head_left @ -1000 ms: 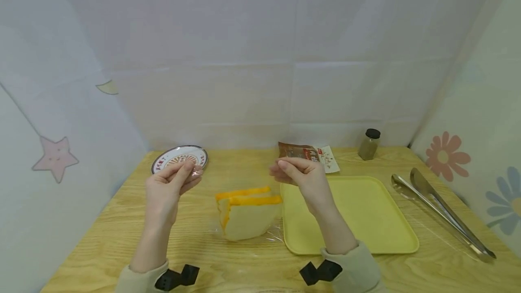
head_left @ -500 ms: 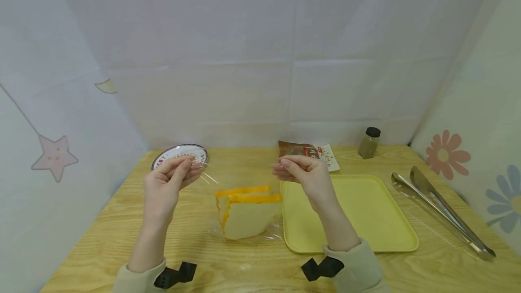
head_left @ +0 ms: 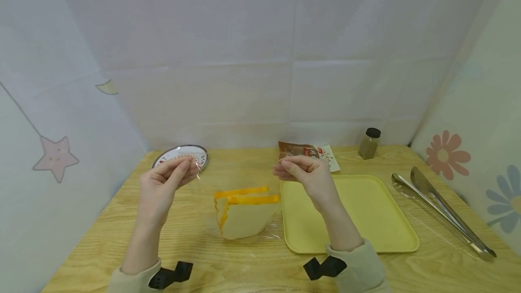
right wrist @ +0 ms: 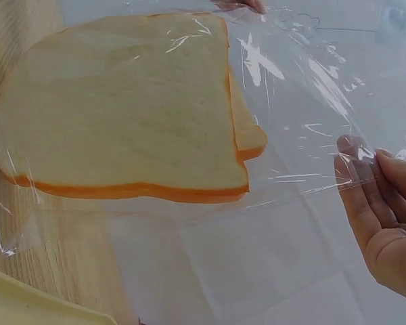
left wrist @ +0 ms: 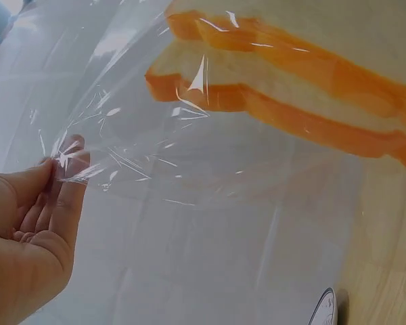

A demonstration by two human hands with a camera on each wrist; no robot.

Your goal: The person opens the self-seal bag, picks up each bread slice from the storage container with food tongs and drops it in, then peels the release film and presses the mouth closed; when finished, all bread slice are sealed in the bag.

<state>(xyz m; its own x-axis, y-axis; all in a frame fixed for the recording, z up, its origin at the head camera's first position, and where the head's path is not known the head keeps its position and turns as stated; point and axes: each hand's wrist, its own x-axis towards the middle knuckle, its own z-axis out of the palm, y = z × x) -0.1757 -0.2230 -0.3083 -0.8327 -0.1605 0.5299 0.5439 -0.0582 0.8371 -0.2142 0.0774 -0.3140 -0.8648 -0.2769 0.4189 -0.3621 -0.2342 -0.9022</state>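
Note:
Two bread slices (head_left: 249, 220) with orange crusts stand on edge inside a clear plastic bag (right wrist: 284, 128), low between my hands. My left hand (head_left: 164, 184) pinches one upper side of the bag between thumb and fingers; in the left wrist view the left hand (left wrist: 40, 210) shows film creasing out from that pinch. Level with it, my right hand (head_left: 307, 177) pinches the other side, and the right wrist view shows the film drawn taut to the right hand (right wrist: 386, 210). The bag's mouth lies up between the two hands, hard to see against the table.
Right of the bread lies a yellow tray (head_left: 366, 211). Metal tongs (head_left: 443, 214) rest at the far right. Along the back are a patterned plate (head_left: 199, 150), brown and white packets (head_left: 299, 149) and a black-lidded jar (head_left: 369, 144). A cloth wall (head_left: 228, 103) rises behind the table.
My left hand has shifted slightly left, widening the gap between the hands. The film between them has moved, its glints changing, and the bread has shifted slightly left.

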